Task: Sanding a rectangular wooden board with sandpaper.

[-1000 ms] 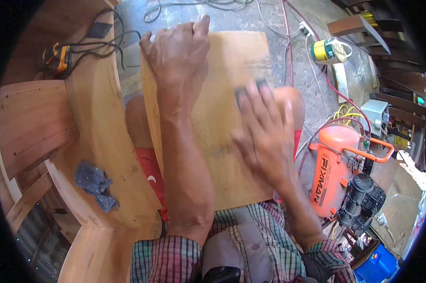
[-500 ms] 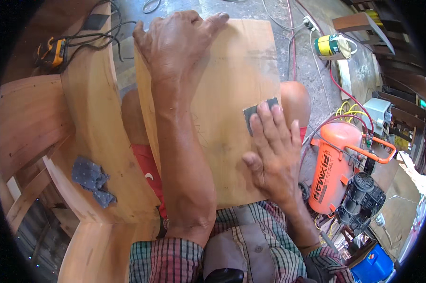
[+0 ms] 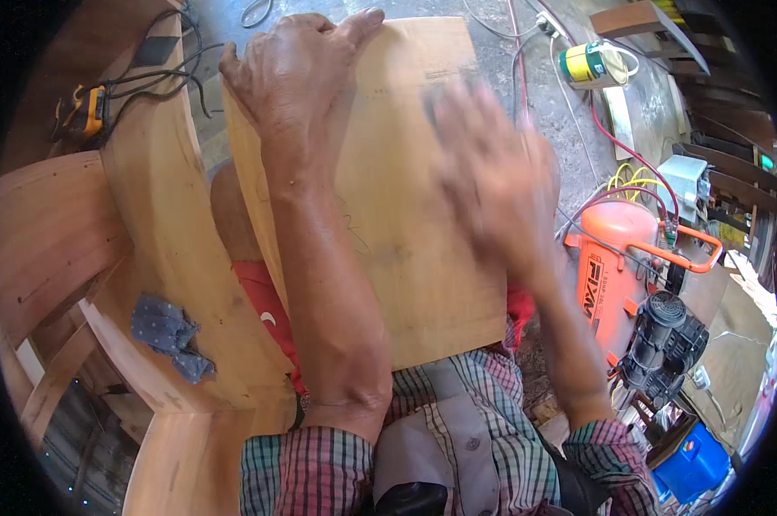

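Observation:
A pale wooden board (image 3: 397, 198) rests across my lap and tilts away from me. My left hand (image 3: 298, 73) is closed over its far left corner, the thumb lying along the far edge. My right hand (image 3: 492, 172), smeared by motion, lies over the right side of the board. Under its fingertips a dark piece of sandpaper (image 3: 432, 106) shows blurred, pressed to the wood and mostly hidden. Faint pencil marks and a darker smudge show on the board's face.
Curved wooden panels (image 3: 156, 163) stand at my left, with a crumpled blue cloth (image 3: 167, 331) and a yellow-black power tool (image 3: 86, 112) with its cable. An orange air compressor (image 3: 616, 228) with hoses stands at right, below a yellow-green can (image 3: 582, 64). A blue container (image 3: 691, 464) sits lower right.
My right hand has slid the sandpaper away from me along the board's right side. My left hand keeps its grip on the far corner; the whole view has shifted slightly.

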### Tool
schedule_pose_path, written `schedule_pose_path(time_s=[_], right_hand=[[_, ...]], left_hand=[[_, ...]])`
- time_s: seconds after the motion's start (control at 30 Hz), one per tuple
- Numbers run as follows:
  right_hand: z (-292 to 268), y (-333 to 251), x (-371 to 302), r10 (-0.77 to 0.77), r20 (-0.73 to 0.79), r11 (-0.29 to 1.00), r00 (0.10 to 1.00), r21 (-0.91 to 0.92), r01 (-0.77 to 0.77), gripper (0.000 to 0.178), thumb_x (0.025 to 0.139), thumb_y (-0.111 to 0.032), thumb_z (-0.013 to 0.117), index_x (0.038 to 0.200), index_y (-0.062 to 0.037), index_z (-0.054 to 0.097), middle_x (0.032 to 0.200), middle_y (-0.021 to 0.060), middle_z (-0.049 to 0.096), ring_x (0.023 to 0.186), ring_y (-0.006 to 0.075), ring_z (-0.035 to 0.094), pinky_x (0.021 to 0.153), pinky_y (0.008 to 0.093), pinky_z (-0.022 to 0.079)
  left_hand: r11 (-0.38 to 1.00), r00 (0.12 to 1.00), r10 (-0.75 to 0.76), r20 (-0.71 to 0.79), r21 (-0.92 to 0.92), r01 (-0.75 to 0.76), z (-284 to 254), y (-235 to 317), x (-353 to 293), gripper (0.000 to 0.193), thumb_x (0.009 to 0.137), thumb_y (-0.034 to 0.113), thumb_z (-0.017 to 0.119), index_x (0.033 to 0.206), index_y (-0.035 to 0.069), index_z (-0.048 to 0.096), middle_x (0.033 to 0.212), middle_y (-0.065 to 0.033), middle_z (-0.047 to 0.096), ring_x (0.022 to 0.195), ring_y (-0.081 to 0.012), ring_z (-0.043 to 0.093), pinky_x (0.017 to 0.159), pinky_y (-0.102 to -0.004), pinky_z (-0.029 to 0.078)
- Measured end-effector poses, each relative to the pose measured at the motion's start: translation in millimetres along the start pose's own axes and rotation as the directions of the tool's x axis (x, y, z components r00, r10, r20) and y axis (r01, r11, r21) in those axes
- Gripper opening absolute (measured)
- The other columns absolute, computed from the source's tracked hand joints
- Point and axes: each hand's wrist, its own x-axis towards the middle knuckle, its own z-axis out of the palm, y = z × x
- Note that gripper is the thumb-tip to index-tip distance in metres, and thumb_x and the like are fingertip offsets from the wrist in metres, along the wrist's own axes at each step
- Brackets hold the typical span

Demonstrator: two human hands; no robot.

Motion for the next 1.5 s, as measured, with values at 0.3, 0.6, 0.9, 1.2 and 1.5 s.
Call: schedule_pose_path(time_s=[0.3, 0.6, 0.9, 1.2, 1.5], right_hand=[[-9, -23, -52, 0.106, 0.039, 0.991, 0.994, 0.083, -0.109, 0.052, 0.089, -0.043, 0.052, 0.127, -0.0064, 0.055, 0.14, 0.0118, 0.047, 0.129, 0.0293, 0.043, 0.102, 0.0531, 0.034], [17, 15, 29, 0.035, -0.111, 0.997, 0.993, 0.067, -0.028, 0.052, 0.089, -0.038, 0.056, 0.132, -0.0079, 0.051, 0.139, 0.0127, 0.047, 0.13, 0.0285, 0.042, 0.102, 0.0509, 0.035], [19, 22, 48, 0.059, -0.123, 0.997, 0.991, -0.05, -0.066, 0.056, 0.088, -0.041, 0.055, 0.135, -0.0101, 0.049, 0.142, 0.0105, 0.045, 0.132, 0.0288, 0.04, 0.101, 0.0513, 0.036], [-15, -23, -46, 0.123, 0.023, 0.989, 0.992, 0.076, -0.125, 0.06, 0.086, -0.042, 0.058, 0.132, -0.0041, 0.05, 0.139, 0.0136, 0.047, 0.129, 0.0309, 0.042, 0.101, 0.0518, 0.035], [4, -7, -21, 0.074, -0.059, 0.992, 0.996, 0.106, -0.068, 0.052, 0.093, -0.038, 0.051, 0.131, -0.0039, 0.05, 0.142, 0.0143, 0.044, 0.131, 0.0314, 0.041, 0.104, 0.0468, 0.033]], left_hand=[[0.995, 0.992, -0.098, 0.082, -0.011, 0.099, 3, 2, 2, 0.061, 0.077, 0.064, 0.055, 0.088, 0.008, 0.074, 0.082, -0.0142, 0.07, 0.084, -0.0294, 0.066, 0.091, -0.0422, 0.035], [0.991, 0.984, -0.134, 0.119, 0.04, 0.13, 6, 4, 4, 0.057, 0.079, 0.063, 0.053, 0.091, 0.012, 0.075, 0.089, -0.013, 0.071, 0.092, -0.0287, 0.065, 0.105, -0.0443, 0.023], [0.987, 0.981, -0.155, 0.118, -0.01, 0.158, 5, 14, 12, 0.054, 0.078, 0.059, 0.056, 0.087, 0.009, 0.074, 0.086, -0.0154, 0.07, 0.086, -0.0307, 0.065, 0.103, -0.0419, 0.025], [0.988, 0.991, -0.116, 0.071, -0.093, 0.123, -4, 13, -1, 0.055, 0.078, 0.059, 0.057, 0.09, 0.008, 0.074, 0.088, -0.0176, 0.07, 0.089, -0.0323, 0.064, 0.105, -0.0424, 0.023], [0.995, 0.994, -0.093, 0.061, 0.048, 0.09, 4, 10, 6, 0.057, 0.08, 0.061, 0.054, 0.087, 0.007, 0.073, 0.08, -0.0155, 0.069, 0.085, -0.0309, 0.064, 0.096, -0.0428, 0.03]])
